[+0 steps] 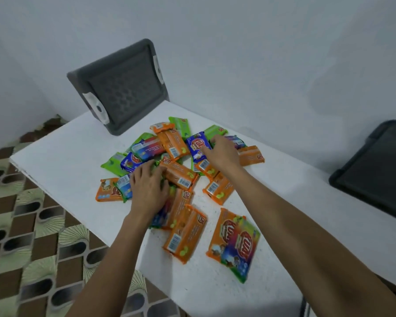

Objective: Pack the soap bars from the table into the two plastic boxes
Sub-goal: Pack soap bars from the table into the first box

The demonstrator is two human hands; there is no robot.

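White table (pixel 66 145) heaped with wrapped soap bars (pixel 177 176); left hand (pixel 149 188) and right hand (pixel 222 154) lie spread on them, gripping nothing, likely gathering; next, clasp some for the grey plastic box (pixel 121 88).

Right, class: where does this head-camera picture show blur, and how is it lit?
Head view: the floor smears with blur at the left edge; print on the soap bars is soft; lighting is even, with only a faint shadow on the wall.

This looks like a plain room in a home. A white table (pixel 66 152) stands by pale walls (pixel 238 42). The floor (pixel 32 225) has a patterned brown-and-green covering.
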